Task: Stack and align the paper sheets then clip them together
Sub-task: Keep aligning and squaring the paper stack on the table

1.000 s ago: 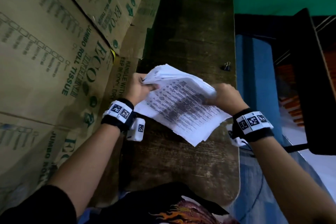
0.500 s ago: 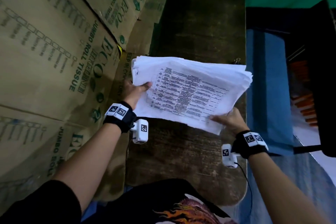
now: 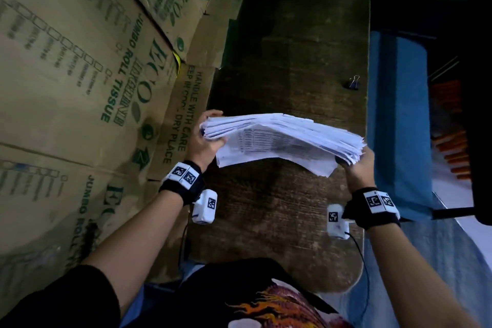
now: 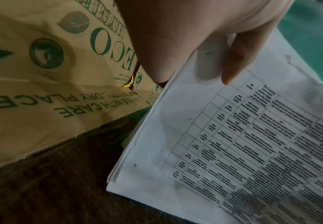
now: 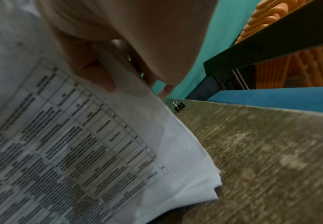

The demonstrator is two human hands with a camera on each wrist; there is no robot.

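A thick stack of printed paper sheets (image 3: pixel 282 138) is held above the dark wooden table (image 3: pixel 287 221), standing on its long edge and tilted toward me. My left hand (image 3: pixel 206 133) grips its left end, thumb on the printed face (image 4: pixel 233 63). My right hand (image 3: pixel 354 165) grips the right end, thumb on the front sheet (image 5: pixel 103 78). The sheets' edges are uneven at the right end. A small black binder clip (image 3: pixel 352 83) lies on the table near its right edge, also in the right wrist view as the clip (image 5: pixel 179 106).
Flattened cardboard boxes (image 3: pixel 80 88) with green print cover the left side and overlap the table's left edge. A blue surface (image 3: pixel 396 120) and a dark frame (image 3: pixel 479 88) stand to the right of the table.
The crumpled bundle was spread out between both hands, then tipped up on edge. The hands moved apart to the stack's two ends, and the clip came back into view.
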